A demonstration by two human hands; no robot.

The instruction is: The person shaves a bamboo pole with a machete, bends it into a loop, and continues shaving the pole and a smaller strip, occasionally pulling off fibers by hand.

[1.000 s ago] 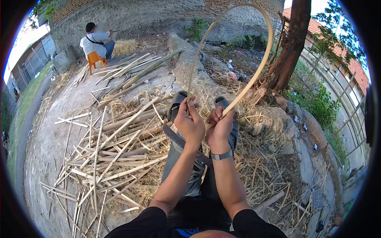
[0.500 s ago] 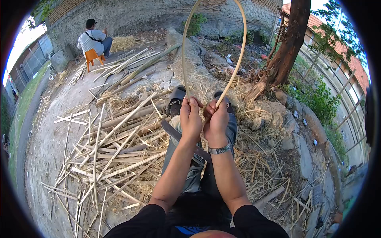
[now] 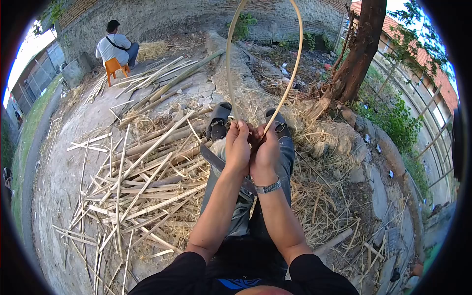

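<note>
Right, my left hand [image 3: 238,147] and right hand [image 3: 265,152] press together above my knees, each grip closed tight on one end of the bamboo strip [image 3: 227,64] (its loop arches up out of view). I judge the bending is in hand; any next move calls for a firm hold against its spring.
</note>
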